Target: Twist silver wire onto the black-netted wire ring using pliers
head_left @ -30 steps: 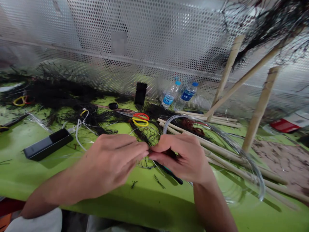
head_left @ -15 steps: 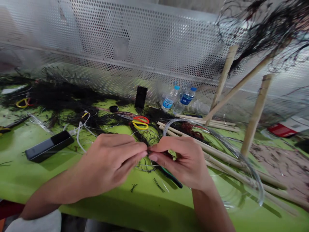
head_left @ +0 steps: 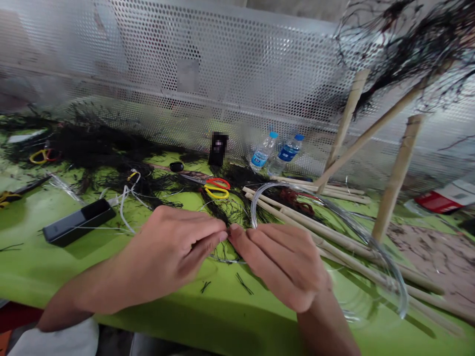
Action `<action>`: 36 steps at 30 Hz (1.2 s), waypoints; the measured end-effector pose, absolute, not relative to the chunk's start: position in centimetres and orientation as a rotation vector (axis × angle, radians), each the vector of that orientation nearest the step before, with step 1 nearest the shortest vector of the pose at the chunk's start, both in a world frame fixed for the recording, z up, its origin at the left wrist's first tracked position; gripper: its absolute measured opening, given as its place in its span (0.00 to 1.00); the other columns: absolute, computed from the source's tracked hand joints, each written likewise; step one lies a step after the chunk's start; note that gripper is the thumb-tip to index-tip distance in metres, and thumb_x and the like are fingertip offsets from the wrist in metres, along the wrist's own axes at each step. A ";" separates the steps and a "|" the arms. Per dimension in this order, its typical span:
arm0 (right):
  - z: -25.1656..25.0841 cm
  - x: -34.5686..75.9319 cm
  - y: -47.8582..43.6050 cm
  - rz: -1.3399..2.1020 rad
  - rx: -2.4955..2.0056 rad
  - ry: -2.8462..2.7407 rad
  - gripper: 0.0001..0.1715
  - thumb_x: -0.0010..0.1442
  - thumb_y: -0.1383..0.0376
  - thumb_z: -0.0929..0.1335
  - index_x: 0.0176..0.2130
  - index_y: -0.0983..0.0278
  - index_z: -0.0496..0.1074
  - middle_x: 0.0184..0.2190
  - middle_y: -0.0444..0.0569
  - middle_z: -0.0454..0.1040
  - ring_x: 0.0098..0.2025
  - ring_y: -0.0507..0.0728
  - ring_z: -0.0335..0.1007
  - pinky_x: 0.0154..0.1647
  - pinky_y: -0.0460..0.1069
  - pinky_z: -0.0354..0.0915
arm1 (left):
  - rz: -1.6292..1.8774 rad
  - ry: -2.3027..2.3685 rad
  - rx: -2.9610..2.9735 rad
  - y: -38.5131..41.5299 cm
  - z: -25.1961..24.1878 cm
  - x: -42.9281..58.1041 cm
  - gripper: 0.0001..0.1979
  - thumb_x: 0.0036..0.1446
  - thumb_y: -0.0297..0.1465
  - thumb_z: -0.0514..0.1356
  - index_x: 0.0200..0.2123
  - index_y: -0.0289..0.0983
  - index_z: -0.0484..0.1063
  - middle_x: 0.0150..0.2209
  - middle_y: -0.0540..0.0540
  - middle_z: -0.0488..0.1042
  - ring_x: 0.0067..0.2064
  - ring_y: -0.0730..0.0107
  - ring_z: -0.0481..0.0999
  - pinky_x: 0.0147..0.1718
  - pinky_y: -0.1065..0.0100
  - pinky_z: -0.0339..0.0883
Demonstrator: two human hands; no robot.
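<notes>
My left hand [head_left: 185, 247] pinches dark, thin strands [head_left: 222, 217] between thumb and fingertips, near the middle of the view. Touching or almost touching its fingertips, my right hand [head_left: 282, 257] is closed at the same bundle, with its back turned up and its thumb tip mostly hidden. The dark strands spread out behind and below the fingertips. Just beyond them lie scissors [head_left: 217, 188] with red and yellow handles. Short black twisted pieces [head_left: 244, 284] rest on the green table [head_left: 208, 321] nearer to me.
A black box-like device [head_left: 79, 222] and white cable lie left. Clear tubing [head_left: 399, 287] loops over bamboo sticks [head_left: 334, 232] on the right. Two bottles [head_left: 287, 154] and a phone [head_left: 218, 148] stand before the perforated metal panel [head_left: 148, 64].
My right hand has rolled over, so its back now faces up and covers the dark green handle seen before. My left hand has hardly moved.
</notes>
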State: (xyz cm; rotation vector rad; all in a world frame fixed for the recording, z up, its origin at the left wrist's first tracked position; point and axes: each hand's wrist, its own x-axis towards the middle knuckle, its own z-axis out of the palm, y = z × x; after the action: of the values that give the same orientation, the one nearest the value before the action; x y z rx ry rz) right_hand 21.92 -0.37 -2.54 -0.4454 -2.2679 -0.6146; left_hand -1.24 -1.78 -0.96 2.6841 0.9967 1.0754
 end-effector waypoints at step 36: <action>-2.0 21.0 1.1 1.577 -0.587 -1.442 0.10 0.58 0.69 0.78 0.39 0.56 0.87 0.33 0.46 0.82 0.23 0.45 0.68 0.18 0.40 0.62 | 1.195 0.971 2.953 -1.2 -1.8 -1.9 0.04 0.73 0.28 0.57 0.43 0.38 0.72 0.34 0.52 0.78 0.31 0.75 0.76 0.31 0.68 0.65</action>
State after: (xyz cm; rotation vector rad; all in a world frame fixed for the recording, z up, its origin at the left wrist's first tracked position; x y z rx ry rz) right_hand 21.00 1.06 -1.96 -0.5866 -1.4424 1.5772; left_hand -1.92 -1.20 -1.76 2.9528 0.9712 1.1950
